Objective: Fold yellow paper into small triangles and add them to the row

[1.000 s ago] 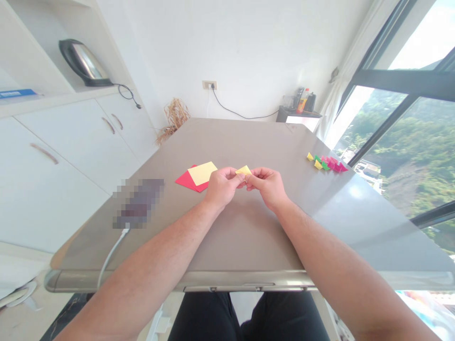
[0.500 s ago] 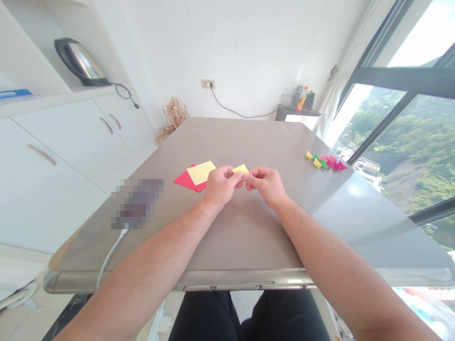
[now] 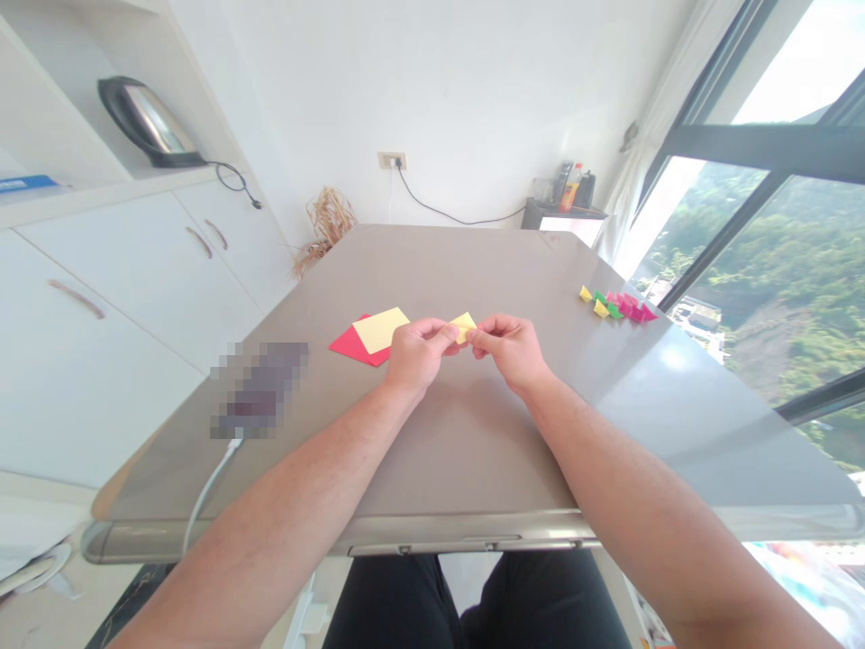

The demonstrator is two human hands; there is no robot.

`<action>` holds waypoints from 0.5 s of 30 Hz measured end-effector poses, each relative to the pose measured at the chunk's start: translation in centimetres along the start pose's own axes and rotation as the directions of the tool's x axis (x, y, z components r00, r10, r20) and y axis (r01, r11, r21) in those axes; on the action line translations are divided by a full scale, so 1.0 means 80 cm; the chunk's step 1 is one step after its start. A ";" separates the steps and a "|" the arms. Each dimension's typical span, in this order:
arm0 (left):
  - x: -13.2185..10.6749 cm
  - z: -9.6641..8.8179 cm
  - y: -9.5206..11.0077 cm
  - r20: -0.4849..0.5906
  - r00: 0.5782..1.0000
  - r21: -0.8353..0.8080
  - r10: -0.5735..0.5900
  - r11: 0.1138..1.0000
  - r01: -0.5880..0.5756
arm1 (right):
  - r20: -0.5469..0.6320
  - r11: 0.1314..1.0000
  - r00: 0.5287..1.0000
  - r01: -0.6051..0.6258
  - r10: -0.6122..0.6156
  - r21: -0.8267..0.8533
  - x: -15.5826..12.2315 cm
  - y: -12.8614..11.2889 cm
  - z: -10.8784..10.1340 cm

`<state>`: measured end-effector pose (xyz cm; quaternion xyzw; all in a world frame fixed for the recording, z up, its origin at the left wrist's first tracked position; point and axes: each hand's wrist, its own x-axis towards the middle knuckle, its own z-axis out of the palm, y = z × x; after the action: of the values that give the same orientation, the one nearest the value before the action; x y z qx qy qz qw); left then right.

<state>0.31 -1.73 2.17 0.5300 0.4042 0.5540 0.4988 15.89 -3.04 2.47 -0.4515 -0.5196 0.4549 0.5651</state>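
Note:
A small piece of folded yellow paper (image 3: 463,325) is held up over the middle of the table. My left hand (image 3: 419,353) pinches its left side between thumb and fingers. My right hand (image 3: 508,350) pinches the right corner the same way. Fingertips hide part of the paper's lower edge. Just left of my left hand, a pale yellow sheet (image 3: 379,330) lies on top of red paper (image 3: 351,346). Several small folded paper pieces in yellow, green and pink (image 3: 628,308) sit grouped at the table's right side.
The grey table (image 3: 459,270) reaches toward the wall. A blurred-out dark object (image 3: 260,392) with a white cable (image 3: 211,482) lies at the left. Beyond the far edge stand dried stalks (image 3: 328,225) and a small cabinet (image 3: 564,219) with bottles. Windows line the right side.
My hands have moved slightly apart. The yellow paper between them now shows a broader, diamond-like face instead of a low triangle. The loose papers and folded pieces stay put.

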 end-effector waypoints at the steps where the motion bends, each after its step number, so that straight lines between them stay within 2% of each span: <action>1: 0.001 0.000 0.000 -0.004 1.000 -0.008 0.007 1.000 -0.007 | 0.004 1.000 1.000 0.003 -0.003 0.004 0.000 0.000 0.000; 7: 0.003 -0.003 -0.004 -0.036 0.998 0.042 0.048 0.998 -0.046 | -0.008 1.000 1.000 -0.012 0.012 0.003 -0.001 0.003 0.006; 12: 0.002 -0.005 -0.008 -0.159 0.973 0.286 0.168 0.951 -0.118 | -0.174 0.995 0.984 -0.057 0.043 -0.080 -0.005 -0.001 0.017; 15: -0.002 -0.002 -0.007 -0.123 0.956 0.385 0.265 0.901 -0.200 | -0.090 0.998 0.996 -0.026 0.021 -0.061 -0.007 -0.001 0.021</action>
<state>0.18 -1.80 1.57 0.6087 0.4760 0.5678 0.2839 14.19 -3.56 2.51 -0.4948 -0.5024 0.4243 0.5681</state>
